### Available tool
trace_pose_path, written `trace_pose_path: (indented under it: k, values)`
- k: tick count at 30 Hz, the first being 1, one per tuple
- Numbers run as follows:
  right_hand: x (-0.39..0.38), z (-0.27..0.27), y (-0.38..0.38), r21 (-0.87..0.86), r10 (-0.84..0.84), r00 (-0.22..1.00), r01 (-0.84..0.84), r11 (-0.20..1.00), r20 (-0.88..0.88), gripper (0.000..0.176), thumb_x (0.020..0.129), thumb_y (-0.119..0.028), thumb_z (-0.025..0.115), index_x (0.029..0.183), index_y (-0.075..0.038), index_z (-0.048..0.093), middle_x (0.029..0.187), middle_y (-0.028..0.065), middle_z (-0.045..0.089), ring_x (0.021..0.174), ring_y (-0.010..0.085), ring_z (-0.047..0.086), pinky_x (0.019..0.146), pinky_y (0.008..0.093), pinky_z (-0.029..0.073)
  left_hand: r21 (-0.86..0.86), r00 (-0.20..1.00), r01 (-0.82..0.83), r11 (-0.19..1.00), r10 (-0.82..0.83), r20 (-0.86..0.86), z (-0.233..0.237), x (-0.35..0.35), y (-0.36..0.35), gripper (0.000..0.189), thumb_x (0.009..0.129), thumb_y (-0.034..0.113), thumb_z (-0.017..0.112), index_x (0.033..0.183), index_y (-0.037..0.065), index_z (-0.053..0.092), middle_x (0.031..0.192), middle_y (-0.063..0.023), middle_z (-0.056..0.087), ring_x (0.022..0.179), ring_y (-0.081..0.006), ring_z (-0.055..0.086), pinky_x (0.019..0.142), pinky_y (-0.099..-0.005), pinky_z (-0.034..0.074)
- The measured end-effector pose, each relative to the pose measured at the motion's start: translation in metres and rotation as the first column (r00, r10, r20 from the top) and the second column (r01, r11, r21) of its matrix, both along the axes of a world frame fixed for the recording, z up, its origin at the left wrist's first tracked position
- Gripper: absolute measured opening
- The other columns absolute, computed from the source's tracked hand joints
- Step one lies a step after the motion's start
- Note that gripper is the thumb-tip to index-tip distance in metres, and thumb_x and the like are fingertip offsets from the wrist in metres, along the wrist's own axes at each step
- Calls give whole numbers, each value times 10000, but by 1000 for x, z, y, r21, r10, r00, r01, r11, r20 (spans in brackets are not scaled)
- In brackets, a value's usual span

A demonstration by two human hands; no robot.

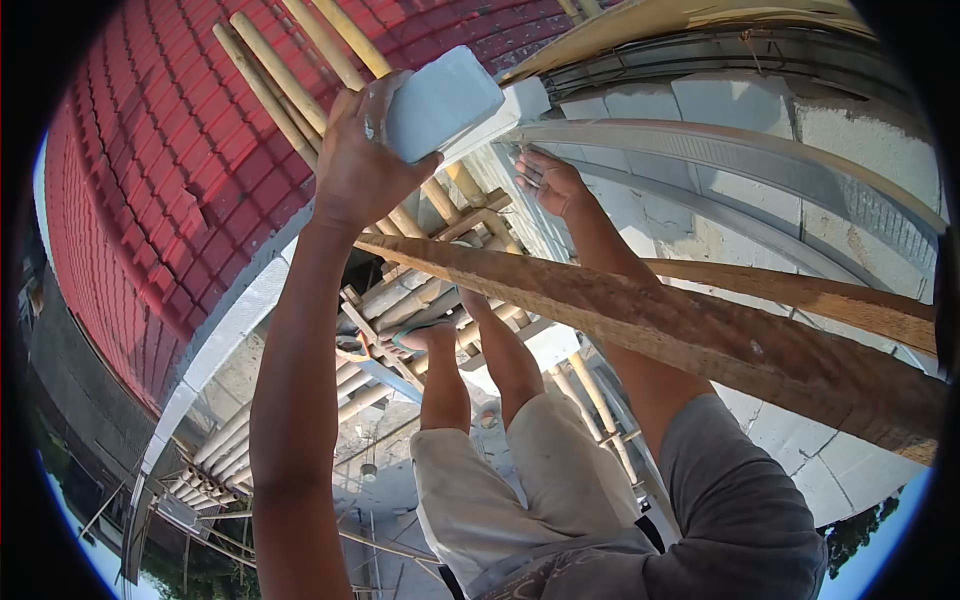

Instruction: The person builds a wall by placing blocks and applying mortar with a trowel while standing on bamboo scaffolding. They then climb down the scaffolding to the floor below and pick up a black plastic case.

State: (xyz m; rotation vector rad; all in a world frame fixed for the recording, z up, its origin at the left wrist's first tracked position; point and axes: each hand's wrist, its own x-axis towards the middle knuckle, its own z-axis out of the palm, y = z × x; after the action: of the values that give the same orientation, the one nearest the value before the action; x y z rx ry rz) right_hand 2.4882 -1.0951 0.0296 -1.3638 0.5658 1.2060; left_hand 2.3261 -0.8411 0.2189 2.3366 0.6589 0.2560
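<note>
At 12 o'clock a pale block (447, 103) is held up high, its broad face turned toward the viewer; the left hand (362, 165), at 11 o'clock, grips it from the side, thumb along the lower edge and the fingers round the far edge, presumably so that one hand can carry its weight and keep it level. Just beyond, toward 1 o'clock, a second white block (520, 106) sits partly behind it, and I cannot tell whether the two touch. The right hand (550, 182), at 1 o'clock, seems empty, its fingers half-bent beside the end of a metal strip (680, 140); contact there cannot be told, though so near a place would suit steadying. The block wall (735, 105) curves round 2 o'clock, with the strip running along it. A wooden beam (650, 320) slants from the middle out to 4 o'clock, passing over the right arm in view. Bamboo poles (280, 70) reach up at 11 o'clock against the red roof (150, 180) at 10 o'clock, while more bamboo lies under the sandalled feet near the centre, apparently laid close to give footing at this height
</note>
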Motion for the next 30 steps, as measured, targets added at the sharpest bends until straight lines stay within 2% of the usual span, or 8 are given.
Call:
trace_pose_path:
  k: [5, 7, 10, 14, 16, 20, 22, 30]
  values:
    - [32, -31, -17, -590, 633, 680, -354, 726, 371, 179, 854, -203, 682, 990, -87, 668, 959, 37, 675, 920, 175, 622, 804, 315, 474, 37, 997, 75, 996, -77, 33, -21, 12, -9, 769, 592, 203, 843, 1267, 60, 503, 1149, -133, 605, 1030, -319, 555, 933, -409, 463]
    - [46, -39, -18, -714, 711, -70, -65, 697, 700, 194, 828, -205, 686, 949, -54, 678, 893, 87, 687, 859, 210, 640, 769, 339, 481, 71, 996, 77, 995, -79, 34, -29, 12, -9, 767, 592, 199, 842, 1267, 65, 504, 1144, -127, 605, 1031, -319, 555, 931, -412, 464]
    - [64, -9, -8, -748, 729, -173, -98, 656, 662, 238, 828, -249, 669, 980, -66, 679, 872, 114, 690, 801, 270, 650, 766, 390, 491, 105, 998, 54, 993, -56, 15, -37, 9, -8, 765, 593, 191, 839, 1269, 78, 500, 1137, -118, 604, 1037, -318, 553, 930, -415, 465]
    - [82, -17, 8, -702, 698, -91, -179, 690, 710, 298, 854, -314, 617, 1111, -176, 675, 962, 129, 695, 918, 312, 649, 875, 416, 480, 17, 997, 13, 1000, -12, -78, -38, 3, -2, 756, 599, 175, 832, 1270, 102, 493, 1142, -111, 595, 1066, -318, 542, 936, -415, 467]
    - [72, 35, 38, -938, 925, -174, -143, 314, 337, 296, 837, -292, 637, 1105, -175, 679, 951, 140, 695, 947, 306, 651, 875, 419, 480, 26, 998, 10, 1000, -8, -61, -40, 0, -5, 758, 603, 174, 830, 1273, 104, 483, 1150, -110, 591, 1075, -317, 537, 943, -418, 464]
    - [63, 17, 26, -865, 884, -98, -283, 415, 456, 387, 822, -269, 655, 1177, -118, 629, 1032, 161, 674, 1013, 331, 627, 899, 436, 468, 25, 999, 7, 1000, -6, -53, -47, -5, -8, 784, 622, 177, 824, 1306, 106, 447, 1203, -127, 557, 1095, -337, 523, 968, -428, 450]
    - [57, 7, 20, -684, 664, -169, -243, 688, 728, 465, 861, -240, 593, 1308, -139, 519, 1018, 173, 682, 963, 359, 645, 865, 458, 478, 28, 999, 2, 1000, 0, -50, -48, -4, -10, 801, 627, 180, 823, 1322, 106, 433, 1225, -137, 540, 1108, -352, 517, 983, -431, 441]
    - [19, 27, 24, -758, 758, -20, -33, 651, 652, 516, 813, -203, 638, 1294, -73, 504, 1115, 200, 619, 1041, 374, 575, 927, 448, 425, -41, 997, -45, 998, 43, -68, -53, -2, -6, 834, 646, 190, 815, 1362, 106, 395, 1275, -160, 504, 1187, -384, 476, 1030, -450, 414]
